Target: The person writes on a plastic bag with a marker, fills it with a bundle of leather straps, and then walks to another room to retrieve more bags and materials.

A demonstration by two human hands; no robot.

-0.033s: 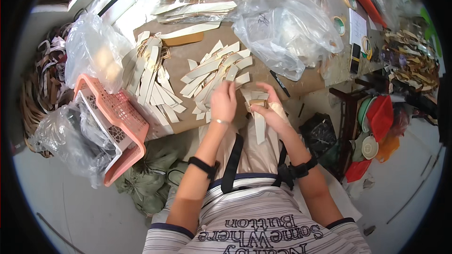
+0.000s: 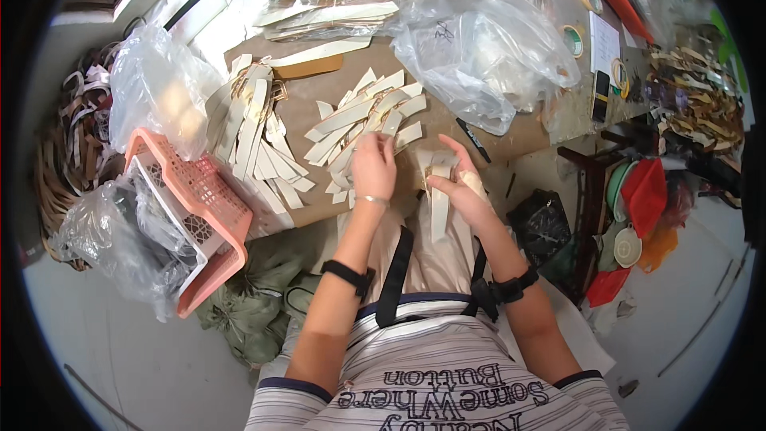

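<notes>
My right hand [image 2: 467,191] is closed on a short cream strap [image 2: 440,215], whose lower end hangs down over my lap. A gold-coloured buckle [image 2: 432,172] is at the strap's upper part, by my thumb; the strap is blurred there. My left hand [image 2: 375,166] is at the near edge of a pile of cream straps [image 2: 366,114] with gold-coloured metal parts among them. Its fingers are curled together, and what they hold, if anything, is hidden. To the left lies a second heap of cream straps [image 2: 257,124], some with buckles.
Left of the brown-covered table [image 2: 303,100] stands a pink basket [image 2: 227,191] with plastic bags. A clear plastic bag [image 2: 487,48] and a black marker [image 2: 473,139] lie to the right. Tape rolls [image 2: 590,0] and a phone [image 2: 601,97] are farther right. A green-grey sack [image 2: 255,303] sits below.
The buckle and strap in my right hand have turned, so the buckle is seen more edge-on. My left hand has shifted slightly left, its fingers more curled. The piles look the same.
</notes>
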